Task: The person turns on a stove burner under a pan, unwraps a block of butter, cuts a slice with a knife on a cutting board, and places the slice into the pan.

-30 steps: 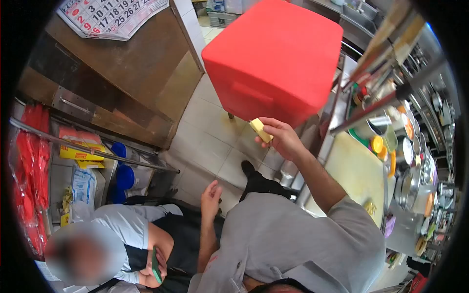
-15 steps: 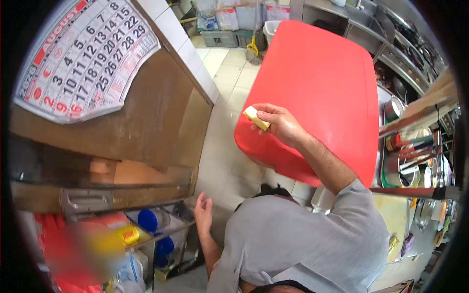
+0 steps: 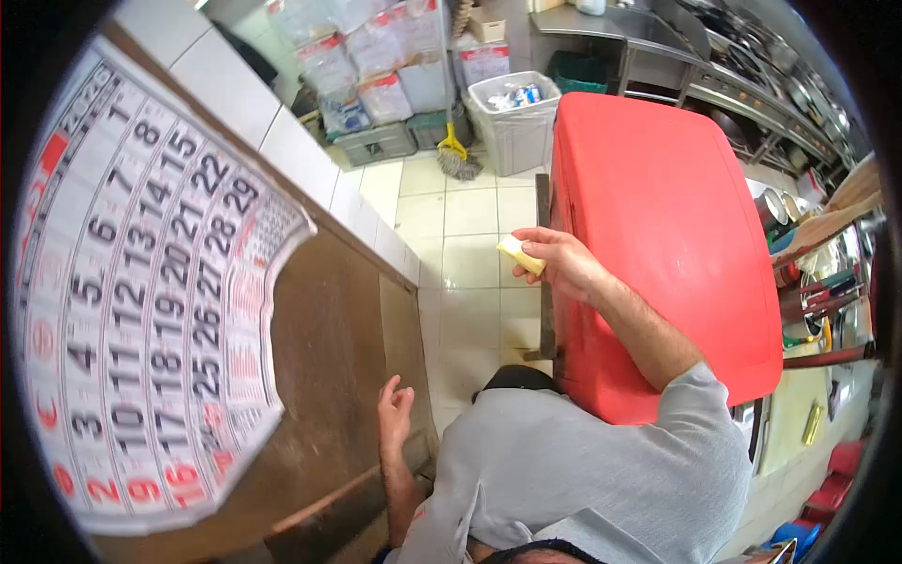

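Note:
A small pale yellow block [image 3: 522, 255] is held between the thumb and fingers of my right hand [image 3: 567, 263], in front of the left edge of the large red box-like surface [image 3: 667, 226]. My left hand [image 3: 396, 412] hangs lower left, beside the brown wooden panel [image 3: 343, 348]; its fingers are partly spread and hold nothing.
A calendar [image 3: 160, 310] hangs close on the left. Ahead on the tiled floor [image 3: 470, 268] stand a bin [image 3: 514, 127] and a mop [image 3: 456, 155], with stacked bags [image 3: 385, 99] behind. Metal counters and pans line the right side.
The view has shifted forward along the panel and the calendar looms larger. The bin shows more fully, and the shelf at lower left has left view. The yellow block remains in my right hand.

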`<state>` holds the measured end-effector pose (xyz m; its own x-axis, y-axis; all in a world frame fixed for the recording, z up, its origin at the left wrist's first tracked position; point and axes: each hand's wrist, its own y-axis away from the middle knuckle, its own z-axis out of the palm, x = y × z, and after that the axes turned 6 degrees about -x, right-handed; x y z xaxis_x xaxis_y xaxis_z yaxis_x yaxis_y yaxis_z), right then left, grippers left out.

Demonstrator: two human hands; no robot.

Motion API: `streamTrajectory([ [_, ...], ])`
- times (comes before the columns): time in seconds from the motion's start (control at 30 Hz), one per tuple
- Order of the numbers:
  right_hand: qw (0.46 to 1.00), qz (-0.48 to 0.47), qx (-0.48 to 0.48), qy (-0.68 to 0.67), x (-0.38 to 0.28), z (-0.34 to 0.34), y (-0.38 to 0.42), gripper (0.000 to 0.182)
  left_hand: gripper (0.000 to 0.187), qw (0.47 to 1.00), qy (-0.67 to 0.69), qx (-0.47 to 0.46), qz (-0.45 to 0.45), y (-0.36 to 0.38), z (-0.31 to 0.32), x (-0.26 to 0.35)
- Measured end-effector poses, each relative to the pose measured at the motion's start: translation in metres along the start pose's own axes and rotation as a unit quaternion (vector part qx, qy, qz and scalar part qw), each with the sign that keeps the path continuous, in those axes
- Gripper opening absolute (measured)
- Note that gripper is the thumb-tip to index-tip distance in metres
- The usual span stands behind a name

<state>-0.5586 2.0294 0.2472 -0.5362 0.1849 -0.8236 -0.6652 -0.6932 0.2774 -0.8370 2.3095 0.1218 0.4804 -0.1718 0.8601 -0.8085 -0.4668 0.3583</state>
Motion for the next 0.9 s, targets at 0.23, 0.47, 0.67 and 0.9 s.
streamTrajectory([
  [0.23,0.995,-0.044,0.089,-0.022,-0.030,-0.041,-0.075,0.041,0.044,0.989,-0.040,-0.111,0.089,-0.182,-0.016,0.067],
  [0.47,0.985,-0.104,0.127,-0.046,-0.112,-0.117,-0.184,0.043,0.046,0.983,-0.032,-0.176,0.038,-0.349,0.038,0.125],
  [0.67,0.981,-0.121,0.148,-0.044,-0.187,-0.168,-0.267,0.038,0.045,0.973,-0.051,-0.219,0.049,-0.475,0.069,0.230],
  [0.9,0.955,-0.162,0.247,-0.040,-0.238,-0.254,-0.317,0.036,0.045,0.955,-0.106,-0.269,0.073,-0.643,0.135,0.305],
])
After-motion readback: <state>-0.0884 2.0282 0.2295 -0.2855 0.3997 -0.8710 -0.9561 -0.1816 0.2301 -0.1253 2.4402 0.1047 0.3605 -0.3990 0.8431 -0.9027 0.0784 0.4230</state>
